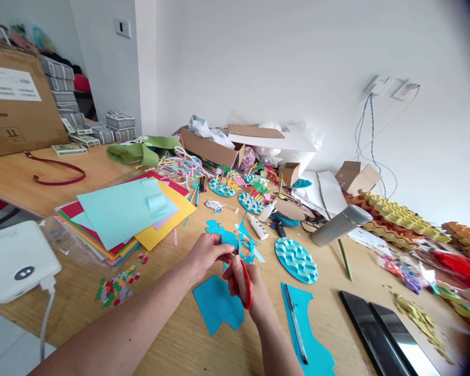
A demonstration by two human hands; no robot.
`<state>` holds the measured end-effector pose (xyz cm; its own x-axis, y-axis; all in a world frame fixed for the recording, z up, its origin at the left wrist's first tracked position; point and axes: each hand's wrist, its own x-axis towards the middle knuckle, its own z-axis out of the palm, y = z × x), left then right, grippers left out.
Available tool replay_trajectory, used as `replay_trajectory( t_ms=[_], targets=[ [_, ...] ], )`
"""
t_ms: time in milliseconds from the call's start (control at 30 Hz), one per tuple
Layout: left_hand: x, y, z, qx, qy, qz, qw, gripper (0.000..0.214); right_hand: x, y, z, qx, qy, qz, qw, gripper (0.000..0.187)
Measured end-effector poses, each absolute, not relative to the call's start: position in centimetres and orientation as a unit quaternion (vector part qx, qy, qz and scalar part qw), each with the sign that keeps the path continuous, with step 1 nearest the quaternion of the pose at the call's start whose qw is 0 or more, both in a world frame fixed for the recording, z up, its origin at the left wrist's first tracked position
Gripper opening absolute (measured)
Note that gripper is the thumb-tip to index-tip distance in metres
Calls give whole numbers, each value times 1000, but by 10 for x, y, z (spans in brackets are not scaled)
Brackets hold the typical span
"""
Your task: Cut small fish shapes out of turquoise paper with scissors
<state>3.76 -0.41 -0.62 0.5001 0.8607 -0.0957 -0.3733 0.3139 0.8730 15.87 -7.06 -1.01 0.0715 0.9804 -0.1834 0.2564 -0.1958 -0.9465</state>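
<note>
Over the table (188,352), the left hand (207,257) pinches blue paper (229,238) beside red scissors (248,290) the right hand (258,293) grips.

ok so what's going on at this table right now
A person is working on blue paper with scissors. The left hand holds a small blue piece, and the right hand has red-handled scissors up against it. A larger blue sheet lies on the table just below the hands, and a pen rests on another blue sheet with a curved edge to the right.
</note>
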Motion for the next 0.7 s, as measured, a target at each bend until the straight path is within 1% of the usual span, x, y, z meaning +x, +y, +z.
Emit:
replay_trajectory(
  t_ms=[467, 700],
  targets=[
    [38, -4, -7, 416, 290, 405, 761, 17, 158, -71, -10, -624, -496, 462, 390, 68],
    [38, -3, -7, 411, 293, 407, 761, 16, 158, -72, -8, -628, -502, 453, 385, 72]
  ],
)
